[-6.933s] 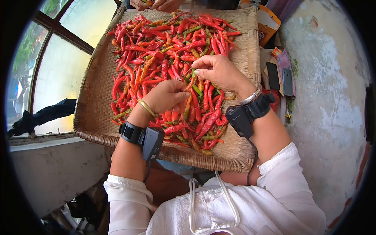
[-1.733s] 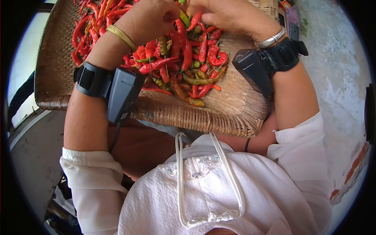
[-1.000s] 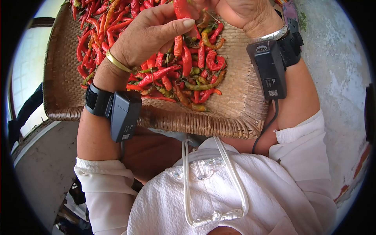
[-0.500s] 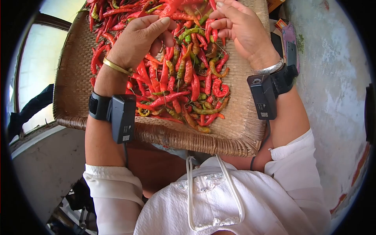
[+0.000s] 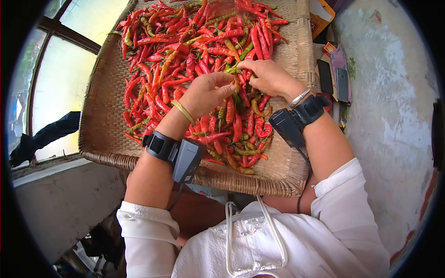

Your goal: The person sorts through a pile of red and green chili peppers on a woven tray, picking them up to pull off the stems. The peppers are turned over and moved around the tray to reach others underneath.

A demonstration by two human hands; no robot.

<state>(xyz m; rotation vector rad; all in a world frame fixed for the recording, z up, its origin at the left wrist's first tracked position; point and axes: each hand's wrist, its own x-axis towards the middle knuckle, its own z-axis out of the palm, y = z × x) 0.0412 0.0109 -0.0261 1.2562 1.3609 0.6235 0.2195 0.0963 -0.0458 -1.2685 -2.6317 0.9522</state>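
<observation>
The wall (image 5: 384, 106) fills the right side, and a window (image 5: 65, 88) stands at the left with dark cloth (image 5: 51, 134) hanging across its lower part. Between them lies a broad woven tray (image 5: 113, 160), its near edge just above the person's lap. Red chillies (image 5: 157, 95), with green and orange ones among them, cover much of it; bare weave shows along the right side and at the near right corner.

Both hands are over the middle of the heap, reaching in from either side. The left hand (image 5: 204, 96) has its thumb and fingers drawn close together, tips pointing right; the right hand (image 5: 272, 78) has its fingers bent down and in, facing them. In the narrow space between is an orange-brown chilli (image 5: 237, 85), its long axis running roughly away from the body, just right of the left thumb tip and nearer to it than to the right thumb. A green chilli (image 5: 231, 71) lies crosswise beyond it, towards the right forefinger. The fingertips overlap the heap here, so I cannot tell whether either hand truly grips a chilli.
</observation>
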